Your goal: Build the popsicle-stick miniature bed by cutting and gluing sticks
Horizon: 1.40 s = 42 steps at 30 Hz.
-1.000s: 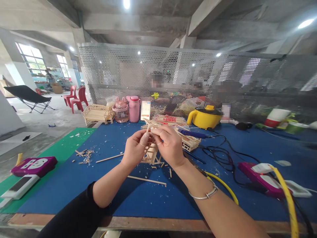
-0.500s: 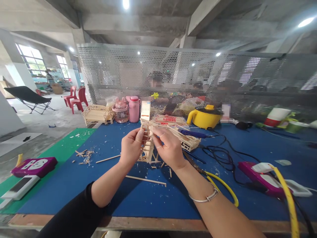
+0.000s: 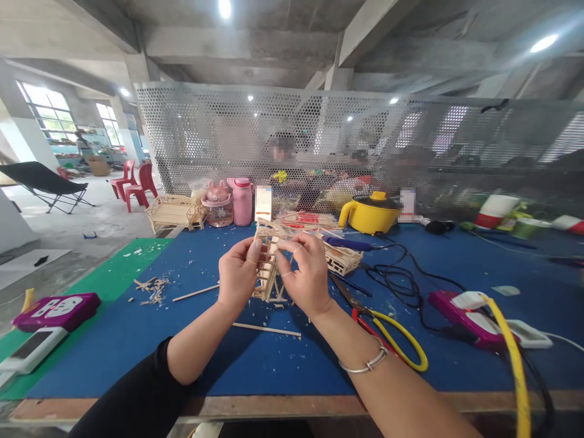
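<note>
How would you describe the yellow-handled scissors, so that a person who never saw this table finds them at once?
Start at the blue work mat covering the table. Just right of the person's right hand lie the scissors with dark blades and looping yellow handles, flat on the mat. No other tool near them has such big yellow loops; the thick yellow cable farther right is one strand.

Perforated metal screen (image 3: 365, 146), concrete ceiling (image 3: 255, 42), 2 red chairs (image 3: 134, 184)
</note>
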Motion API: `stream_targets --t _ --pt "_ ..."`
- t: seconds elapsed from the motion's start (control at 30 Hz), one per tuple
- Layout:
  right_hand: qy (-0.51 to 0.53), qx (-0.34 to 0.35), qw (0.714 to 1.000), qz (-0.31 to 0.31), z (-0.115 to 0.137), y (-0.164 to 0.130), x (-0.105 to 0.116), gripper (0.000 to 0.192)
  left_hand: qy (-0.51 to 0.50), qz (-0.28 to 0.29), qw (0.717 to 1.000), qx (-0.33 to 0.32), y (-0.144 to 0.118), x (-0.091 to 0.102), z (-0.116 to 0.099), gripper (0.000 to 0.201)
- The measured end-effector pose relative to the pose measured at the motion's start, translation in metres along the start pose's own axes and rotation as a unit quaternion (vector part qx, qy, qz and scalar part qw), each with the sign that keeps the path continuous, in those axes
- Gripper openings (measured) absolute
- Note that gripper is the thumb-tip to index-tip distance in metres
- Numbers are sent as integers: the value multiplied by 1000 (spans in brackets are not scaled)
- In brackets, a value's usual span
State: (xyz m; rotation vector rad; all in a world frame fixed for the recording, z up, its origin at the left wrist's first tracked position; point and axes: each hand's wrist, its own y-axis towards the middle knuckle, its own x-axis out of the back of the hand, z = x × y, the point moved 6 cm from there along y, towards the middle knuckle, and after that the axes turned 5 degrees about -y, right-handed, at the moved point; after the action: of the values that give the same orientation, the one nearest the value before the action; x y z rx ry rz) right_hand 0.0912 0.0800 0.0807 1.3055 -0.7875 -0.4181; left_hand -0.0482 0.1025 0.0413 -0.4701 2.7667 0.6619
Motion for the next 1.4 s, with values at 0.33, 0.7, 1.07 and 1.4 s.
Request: stream_targets --t 0.33,0.7,1.07,1.4 --pt "-68 8 997 -27 5 2 4 6 26 31 999 -30 -3 -2 0 32" --pt "-67 30 997 -35 12 3 7 3 5 70 997 -9 -5 -8 -3 36" --pt "-43 6 999 -10 7 -2 2 5 -113 114 984 74 -6 -11 0 37" --pt "-37 2 999 -16 8 -2 2 2 -88 117 988 49 -5 -11 1 25"
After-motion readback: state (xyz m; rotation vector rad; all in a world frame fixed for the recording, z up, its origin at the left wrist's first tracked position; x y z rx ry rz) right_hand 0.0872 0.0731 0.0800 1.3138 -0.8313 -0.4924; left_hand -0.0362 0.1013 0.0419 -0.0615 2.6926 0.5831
